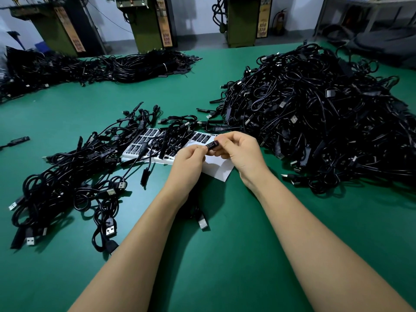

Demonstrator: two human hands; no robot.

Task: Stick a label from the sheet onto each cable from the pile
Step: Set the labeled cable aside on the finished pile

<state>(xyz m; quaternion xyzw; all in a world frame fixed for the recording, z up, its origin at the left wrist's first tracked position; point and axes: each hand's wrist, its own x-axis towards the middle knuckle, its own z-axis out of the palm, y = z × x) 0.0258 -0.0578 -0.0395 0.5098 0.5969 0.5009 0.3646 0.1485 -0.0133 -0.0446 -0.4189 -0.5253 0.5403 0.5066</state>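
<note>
Seen from a head-worn camera: two bare forearms reach over a green-topped desk (225, 255); the left hand (191, 158) and the right hand (242, 149) meet above it, fingers curled, both pinching a small black oblong cable module with pale print (212, 145) between fingertips; whether a label is already on it cannot be told; the cable's lead seems to hang below the left wrist, ending in a silver USB plug (203, 222) on the desk.

Just beyond the hands lies the white sheet of black rectangular labels (200, 138); its near part is bare white backing.

Risks, as a judgement: a label could go on crooked or creased if the small module twists in the pinch; the dangling lead could snag on neighbouring cables.

A loose spread of black cables (74, 176) lies to the left and partly over the sheet, hiding several labels and hindering the next peel; the large tangled pile of black cables (315, 115) sits at right, touching the sheet's far corner; more bundled cables (101, 66) lie at the far edge, before green machines (148, 23).
</note>
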